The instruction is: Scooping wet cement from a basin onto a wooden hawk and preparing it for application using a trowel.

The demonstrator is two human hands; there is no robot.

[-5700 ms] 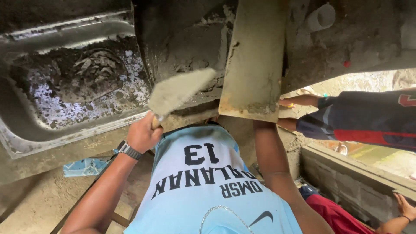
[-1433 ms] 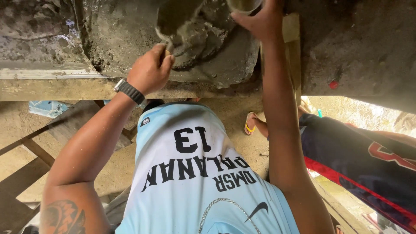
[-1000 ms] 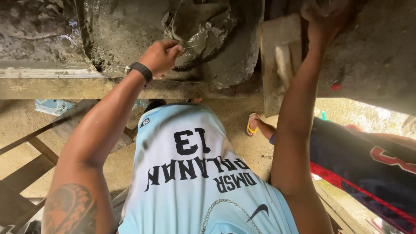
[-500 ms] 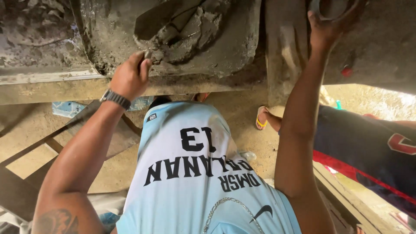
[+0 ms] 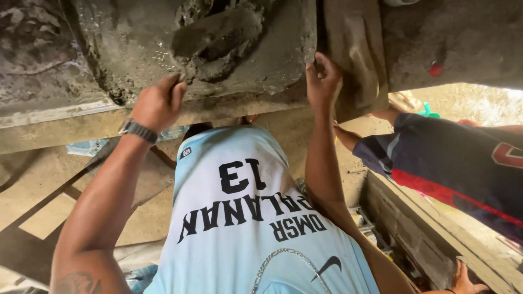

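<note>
The left hand (image 5: pixel 158 103), left of the middle, is closed tight on the handle of a trowel (image 5: pixel 215 32) heaped with wet grey cement near the top middle. The right hand (image 5: pixel 322 79) grips the edge of a flat muddy board (image 5: pixel 357 49) at the upper right. A blue plastic wrapper (image 5: pixel 87 147) lies on the sandy ground at the left, and a red round spot (image 5: pixel 434 69) sits on the grey wall (image 5: pixel 463 38) at the upper right.

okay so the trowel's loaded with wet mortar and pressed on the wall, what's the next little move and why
Probably sweep the trowel sideways across the wall face to spread the load. The left hand grips its handle, and a thick lump of wet mortar sits unspread under the blade. The right hand steadies the wooden board beside it.
</note>
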